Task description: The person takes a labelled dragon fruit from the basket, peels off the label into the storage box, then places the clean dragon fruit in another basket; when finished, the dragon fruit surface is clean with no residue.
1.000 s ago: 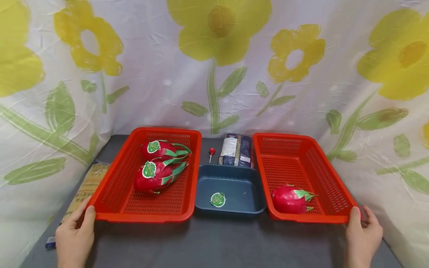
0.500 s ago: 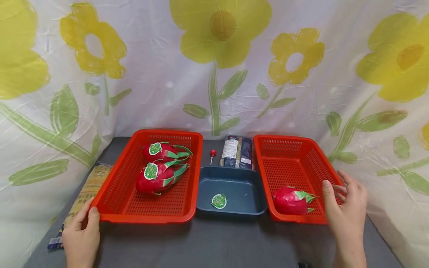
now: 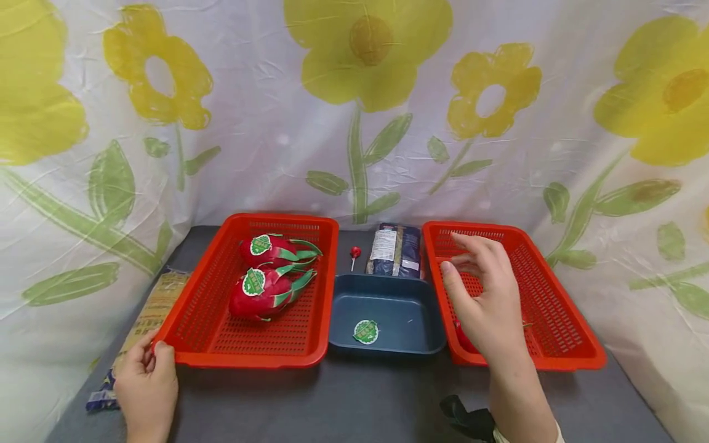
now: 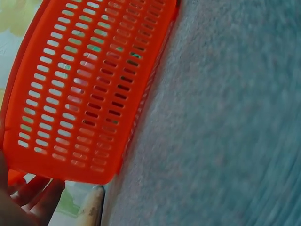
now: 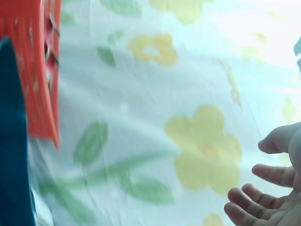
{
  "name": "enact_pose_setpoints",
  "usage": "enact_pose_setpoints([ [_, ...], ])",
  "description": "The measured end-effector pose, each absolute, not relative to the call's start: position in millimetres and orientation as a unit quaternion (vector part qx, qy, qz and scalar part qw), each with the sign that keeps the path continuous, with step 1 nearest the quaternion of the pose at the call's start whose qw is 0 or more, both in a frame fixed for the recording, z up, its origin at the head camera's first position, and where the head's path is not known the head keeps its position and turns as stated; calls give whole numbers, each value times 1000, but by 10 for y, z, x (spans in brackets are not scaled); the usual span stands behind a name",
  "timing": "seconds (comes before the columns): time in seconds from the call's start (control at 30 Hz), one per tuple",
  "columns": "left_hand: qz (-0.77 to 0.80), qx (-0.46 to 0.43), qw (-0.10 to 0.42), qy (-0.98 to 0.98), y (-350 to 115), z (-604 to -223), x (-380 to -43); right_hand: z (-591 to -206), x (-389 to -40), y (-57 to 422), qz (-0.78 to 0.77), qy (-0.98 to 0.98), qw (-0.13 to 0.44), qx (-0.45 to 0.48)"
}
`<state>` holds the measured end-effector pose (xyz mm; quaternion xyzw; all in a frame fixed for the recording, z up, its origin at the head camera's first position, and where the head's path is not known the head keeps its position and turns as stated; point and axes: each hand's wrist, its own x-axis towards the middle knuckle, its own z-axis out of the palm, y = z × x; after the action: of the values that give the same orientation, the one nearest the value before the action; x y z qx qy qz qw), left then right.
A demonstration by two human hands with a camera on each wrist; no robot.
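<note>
My left hand [image 3: 146, 387] grips the near left corner of the left red plastic basket [image 3: 249, 360]; the left wrist view shows its fingers [image 4: 49, 200] at the rim. Two dragon fruits, a rear one [image 3: 270, 251] and a front one [image 3: 256, 304], lie in that basket, each with a green round sticker. Over the right red basket [image 3: 576, 362] hovers my right hand [image 3: 490, 295], its fingers spread and holding nothing. That hand mostly hides another dragon fruit [image 3: 463, 338] in the basket's near left part.
Between the baskets sits a dark blue tray [image 3: 388, 352] with a green sticker [image 3: 366, 332] in it. Behind the tray lie a red lollipop [image 3: 355, 252] and a dark printed bag [image 3: 388, 246]. A yellowish packet [image 3: 152, 307] lies left of the left basket. A flowered curtain [image 3: 260, 154] stands behind.
My right hand has let go of the right basket's near right corner and moved left, over that basket and its dragon fruit. My left hand has stayed at the left basket's corner.
</note>
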<state>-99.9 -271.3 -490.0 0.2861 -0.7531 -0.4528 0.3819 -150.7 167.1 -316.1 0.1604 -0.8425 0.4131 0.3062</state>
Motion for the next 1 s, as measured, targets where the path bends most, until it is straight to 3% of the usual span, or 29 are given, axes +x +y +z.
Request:
enact_pose_setpoints([
  [0.47, -461, 264, 424, -733, -2672, -4921, -1085, -3266, -1868, 627, 416, -835, 171, 318],
  [0.8, -468, 273, 412, -732, -2709, -4958, -1085, -3514, -2186, -44, 379, -856, 48, 349],
  [1.0, -465, 256, 427, -732, -2684, -4950, -1113, -3700, -2395, -281, 288, -892, 7, 349],
])
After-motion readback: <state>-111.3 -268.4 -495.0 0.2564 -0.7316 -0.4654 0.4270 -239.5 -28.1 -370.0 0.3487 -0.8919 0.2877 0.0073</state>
